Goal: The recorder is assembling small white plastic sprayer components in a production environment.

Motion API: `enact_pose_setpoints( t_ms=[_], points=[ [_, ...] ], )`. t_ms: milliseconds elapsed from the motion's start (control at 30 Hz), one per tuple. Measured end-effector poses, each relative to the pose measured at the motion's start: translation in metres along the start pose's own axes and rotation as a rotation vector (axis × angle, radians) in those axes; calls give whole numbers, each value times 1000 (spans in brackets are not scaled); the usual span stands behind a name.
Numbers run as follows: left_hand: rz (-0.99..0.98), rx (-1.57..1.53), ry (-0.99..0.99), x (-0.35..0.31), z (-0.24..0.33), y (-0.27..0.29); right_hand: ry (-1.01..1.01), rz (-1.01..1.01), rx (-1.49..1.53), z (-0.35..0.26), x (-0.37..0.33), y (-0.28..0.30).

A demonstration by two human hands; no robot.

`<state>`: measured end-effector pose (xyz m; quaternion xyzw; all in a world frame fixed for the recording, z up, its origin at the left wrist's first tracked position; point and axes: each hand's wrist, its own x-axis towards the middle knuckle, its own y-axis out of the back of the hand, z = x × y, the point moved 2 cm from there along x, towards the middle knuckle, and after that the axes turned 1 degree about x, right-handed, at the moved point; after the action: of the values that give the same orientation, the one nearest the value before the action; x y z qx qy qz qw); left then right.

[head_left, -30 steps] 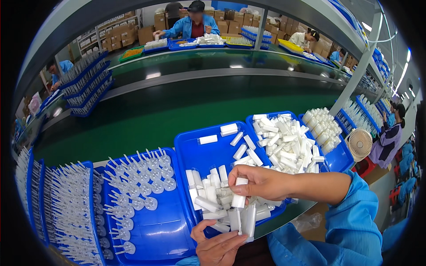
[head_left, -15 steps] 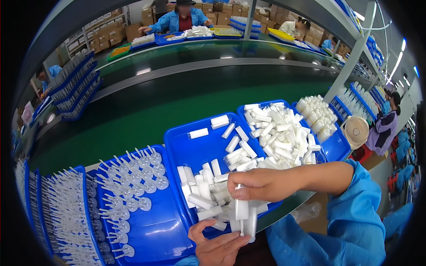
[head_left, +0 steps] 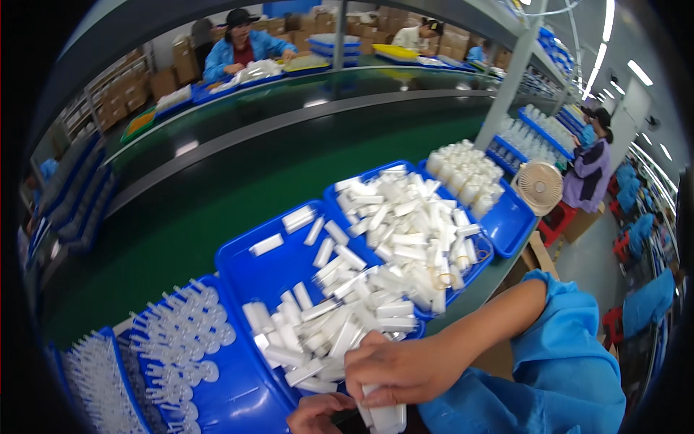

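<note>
Low in the view, my right hand [head_left: 394, 370] is closed round a white block-shaped plastic piece [head_left: 372, 394], thumb and fingers pinching its upper end. Just below it is a translucent plastic case [head_left: 390, 419], cut off by the lower edge. My left hand [head_left: 318, 414] is beside these parts, fingers curled toward them; its lower part is out of view and its grip is mostly hidden. Directly beyond my hands, a blue tray [head_left: 242, 271] holds many loose white pieces [head_left: 285, 356] with clear edges.
Another blue tray [head_left: 332, 194] is heaped with similar pieces. Farther right are rounded whitish parts [head_left: 466, 173] in a tray and a beige fan [head_left: 539, 186]. At left, trays hold clear stemmed parts [head_left: 195, 325]. Beyond runs a green conveyor belt [head_left: 217, 195]; a co-worker [head_left: 242, 47] sits across it.
The view has swung, so the trays appear farther left. My hands are lower in the picture, with the right hand now over the case and the left hand partly cut off.
</note>
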<state>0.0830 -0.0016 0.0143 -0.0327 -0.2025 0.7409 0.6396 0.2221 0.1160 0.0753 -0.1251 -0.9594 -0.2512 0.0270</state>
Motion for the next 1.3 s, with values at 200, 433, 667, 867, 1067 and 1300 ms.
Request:
enact_pose_setpoints(
  t_ms=[200,433,667,867,1067,1300],
  points=[
    [-290,-400,504,17,-1,-26,480,202,-267,-30,-10,-18],
    [-606,-319,453,14,-20,-15,-168,696,-727,23,-98,29],
    [-408,-450,625,18,-8,-41,-555,862,-828,53,-153,37],
    [-382,-241,528,20,-16,-42,-625,936,-962,76,-124,36],
    [-229,-44,455,18,-19,-35,-521,1036,-780,82,-118,59],
    [-45,-258,431,28,-5,-34,-227,807,-152,32,-72,70]
  ],
)
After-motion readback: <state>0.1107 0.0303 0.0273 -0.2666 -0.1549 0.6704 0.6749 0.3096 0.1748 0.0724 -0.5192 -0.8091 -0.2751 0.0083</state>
